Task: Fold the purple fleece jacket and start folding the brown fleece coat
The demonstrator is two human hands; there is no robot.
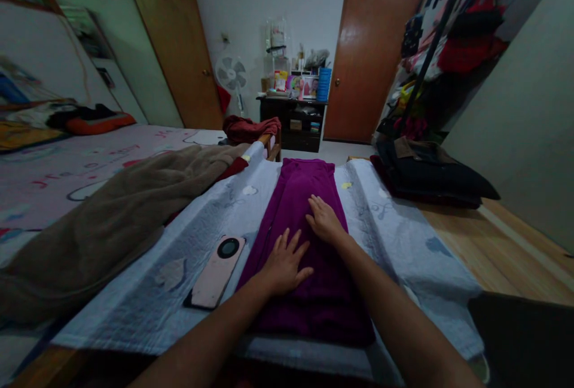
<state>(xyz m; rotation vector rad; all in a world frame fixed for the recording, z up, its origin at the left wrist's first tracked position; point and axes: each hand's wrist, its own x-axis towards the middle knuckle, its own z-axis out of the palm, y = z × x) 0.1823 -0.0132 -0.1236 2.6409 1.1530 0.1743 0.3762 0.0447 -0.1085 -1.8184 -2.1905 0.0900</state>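
Observation:
A purple garment (309, 310) lies folded into a long flat shape on a pale blue patterned cloth (278, 355). My left hand (286, 261) rests on the middle of the garment with its fingers spread and holds nothing. Further up and to the right, my right hand (323, 219) lies on the garment too, palm down, its fingers stretched out and nothing in them. Left of the garment is a pink phone (215, 280) with a round black camera ring, lying on the cloth.
A brown blanket (121, 214) runs along the left. Folded dark clothes (430, 167) are stacked at the right on a wooden surface (484, 244). Farther back are a reddish cloth (251, 129), a black cabinet (291, 140) and a fan (231, 74).

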